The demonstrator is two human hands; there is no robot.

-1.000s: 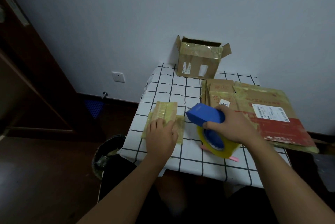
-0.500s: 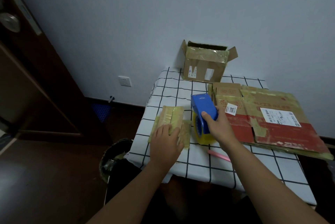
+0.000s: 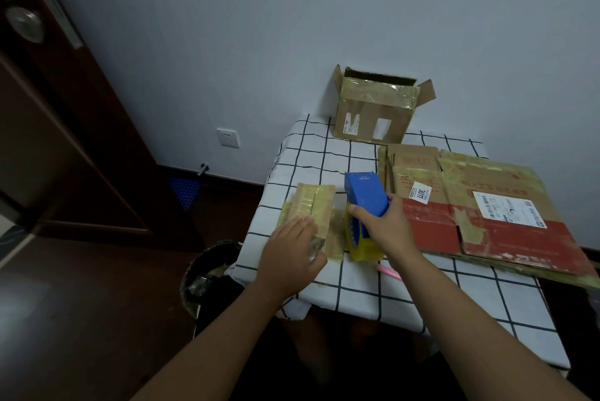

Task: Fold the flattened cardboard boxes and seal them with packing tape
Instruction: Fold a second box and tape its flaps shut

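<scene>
On the checked tablecloth point(image 3: 328, 154), the right hand point(image 3: 386, 225) has its fingers curled round the blue tape dispenser point(image 3: 365, 194), thumb on the near side. A second ago that dispenser lay tipped over with its roll facing up; half a second ago it was nearly upright, and now it stands on edge just beside the small box point(image 3: 313, 210), roll point(image 3: 362, 246) touching the cloth. I read that as the tape being brought into line for a sealing pass, not yet applied.

The left hand point(image 3: 292, 254) lies flat on the small box's near end, fingers straight and together, pressing it down as it did in the earlier views (only the camera seems to have shifted there).

The small box is low, oblong, brown card already glossy with yellowish tape strips. The dispenser is hard, smooth plastic; its roll is translucent yellow. To the right, the flattened boxes point(image 3: 487, 215) form a broad stack, matt brown and red, with white labels and worn tape patches. Against the wall stands an open box point(image 3: 373, 111), flaps out. A pink strip point(image 3: 388, 271) peeks out beneath the right wrist.
</scene>
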